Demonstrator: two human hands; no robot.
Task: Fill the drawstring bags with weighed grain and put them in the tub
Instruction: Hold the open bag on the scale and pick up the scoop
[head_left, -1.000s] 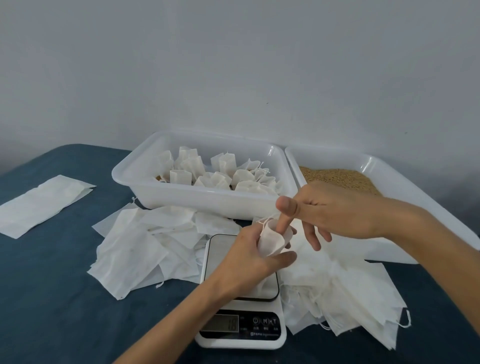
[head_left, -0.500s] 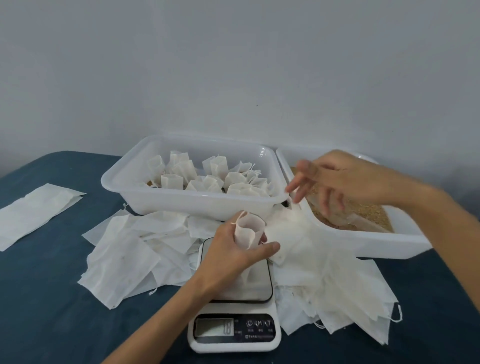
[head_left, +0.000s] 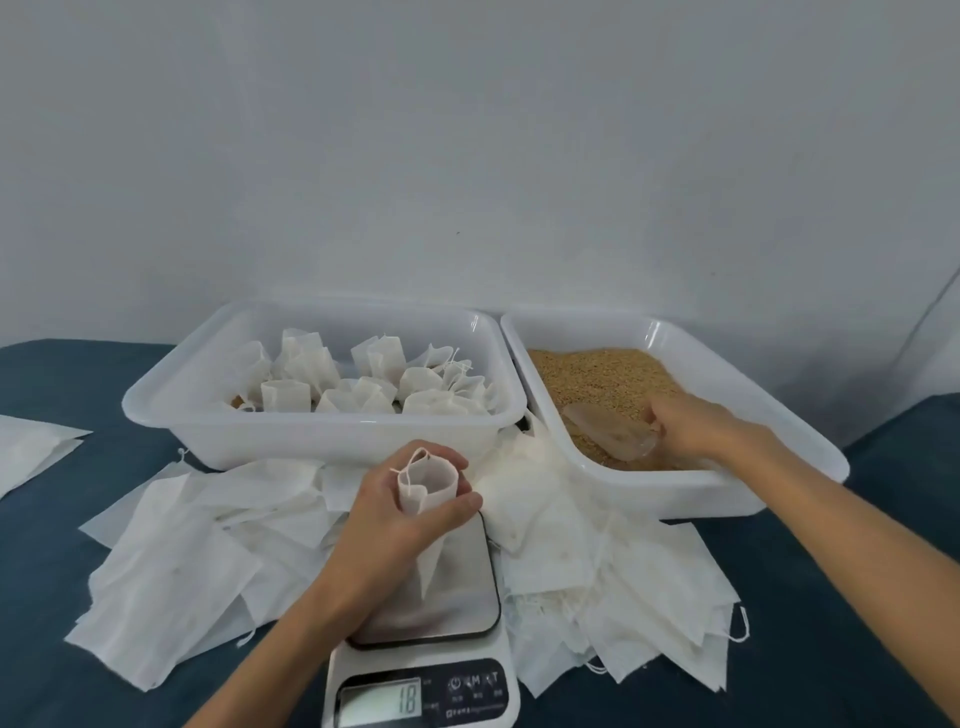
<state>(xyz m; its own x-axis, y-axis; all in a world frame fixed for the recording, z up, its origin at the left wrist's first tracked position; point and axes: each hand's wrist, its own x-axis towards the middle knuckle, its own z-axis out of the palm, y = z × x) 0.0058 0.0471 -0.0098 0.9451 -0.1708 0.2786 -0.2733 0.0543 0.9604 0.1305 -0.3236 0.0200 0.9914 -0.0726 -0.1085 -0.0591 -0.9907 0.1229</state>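
The open drawstring bag (head_left: 427, 487) stands upright over the steel plate of the kitchen scale (head_left: 425, 644), its mouth held wide and facing up, its loose string draped over the rim. The left hand (head_left: 397, 525) wraps around it from the left, thumb across the near side and fingers curled behind, the forearm rising from the bottom edge of the view. The scale's display reads 18. The right hand (head_left: 693, 428) reaches out to the right into the grain tub (head_left: 727, 491), palm down, its fingers closed on the handle of a clear plastic scoop (head_left: 610, 437) that lies half sunk in the tan grain (head_left: 597, 376). Just left of it, touching rims, sits the tub (head_left: 322, 436) holding filled bags (head_left: 374, 384). Flat empty bags (head_left: 176, 561) are strewn on the blue cloth around the scale on both sides.
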